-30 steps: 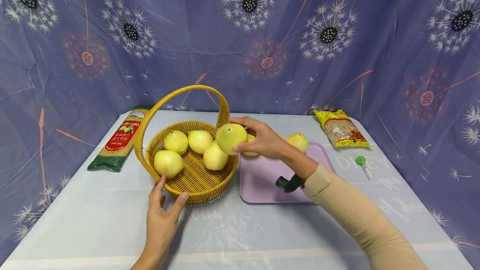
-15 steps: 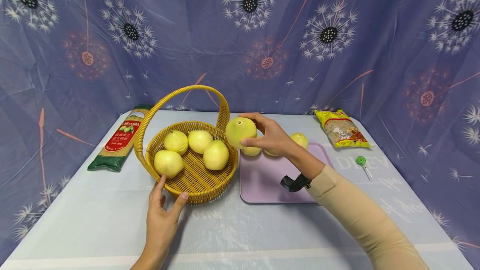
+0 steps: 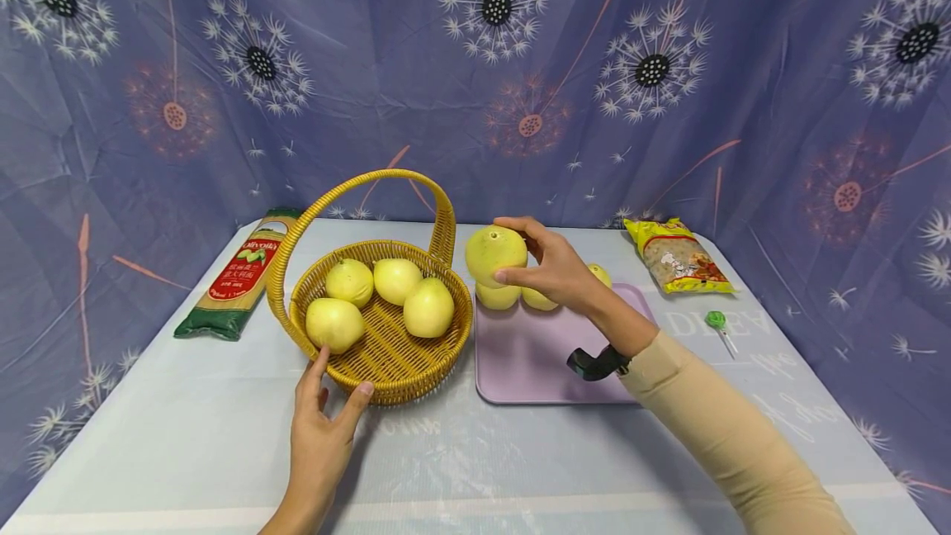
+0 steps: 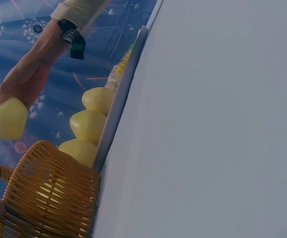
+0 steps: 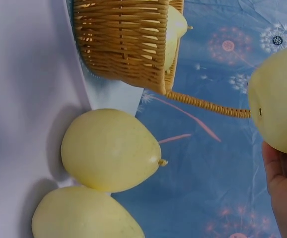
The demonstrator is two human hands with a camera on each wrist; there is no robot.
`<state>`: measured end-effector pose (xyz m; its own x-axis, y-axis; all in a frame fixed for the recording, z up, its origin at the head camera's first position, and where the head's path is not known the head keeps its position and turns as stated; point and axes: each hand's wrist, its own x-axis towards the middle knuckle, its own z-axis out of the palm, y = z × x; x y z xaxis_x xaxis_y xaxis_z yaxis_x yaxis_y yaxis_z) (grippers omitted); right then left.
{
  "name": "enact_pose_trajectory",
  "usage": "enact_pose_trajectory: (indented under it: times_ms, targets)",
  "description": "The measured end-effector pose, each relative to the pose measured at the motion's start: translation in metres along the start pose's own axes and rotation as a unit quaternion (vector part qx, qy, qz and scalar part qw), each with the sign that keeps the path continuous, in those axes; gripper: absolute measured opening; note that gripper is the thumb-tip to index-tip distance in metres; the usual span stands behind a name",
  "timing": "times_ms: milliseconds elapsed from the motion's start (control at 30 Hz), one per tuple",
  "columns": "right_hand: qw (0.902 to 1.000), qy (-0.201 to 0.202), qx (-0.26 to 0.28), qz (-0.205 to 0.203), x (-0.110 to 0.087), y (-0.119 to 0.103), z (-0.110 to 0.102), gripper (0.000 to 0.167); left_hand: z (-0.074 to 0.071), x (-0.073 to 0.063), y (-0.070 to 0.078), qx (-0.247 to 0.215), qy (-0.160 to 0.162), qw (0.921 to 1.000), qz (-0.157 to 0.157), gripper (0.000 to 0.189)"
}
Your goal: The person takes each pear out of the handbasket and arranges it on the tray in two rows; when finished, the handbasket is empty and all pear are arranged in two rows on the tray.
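On the table [image 3: 171, 428], the basket [image 3: 404, 391] stands to my left, its handle arched upright, and the tray [image 3: 531, 366] lies flat just right of it; whether the two touch, I cannot tell. The relation that counts here: the held fruit [image 3: 496, 254] hangs in the air above the tray's left side, right of the basket's rim and higher than it, touching neither.

Four fruits [image 3: 427, 309] sit in the basket, along its back and sides, with the near middle of its floor bare. Three more fruits [image 3: 496, 298] stand on the tray by its far edge, the rightmost partly behind my right hand [image 3: 551, 268] in the head view.

That hand is the nearer one: the held fruit lies left of my palm, grasped with my thumb on its near side. My left hand [image 3: 319, 432] touches the basket's near left wall, fingers spread, clenched on nothing.

The held fruit is nearly round, so no clear long axis shows; its small dimple faces up.
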<state>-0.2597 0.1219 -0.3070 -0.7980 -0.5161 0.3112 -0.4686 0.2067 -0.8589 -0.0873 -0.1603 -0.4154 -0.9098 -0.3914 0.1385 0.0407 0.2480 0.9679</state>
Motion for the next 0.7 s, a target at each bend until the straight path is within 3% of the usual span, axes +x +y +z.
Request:
enact_pose_trajectory:
  times_ms: [700]
  targets:
    - [0.998, 0.052, -0.026, -0.027, -0.012, 0.011, -0.025, 0.069, 0.0, 0.0, 0.0, 0.0, 0.001, 1.0, 0.006, 0.077]
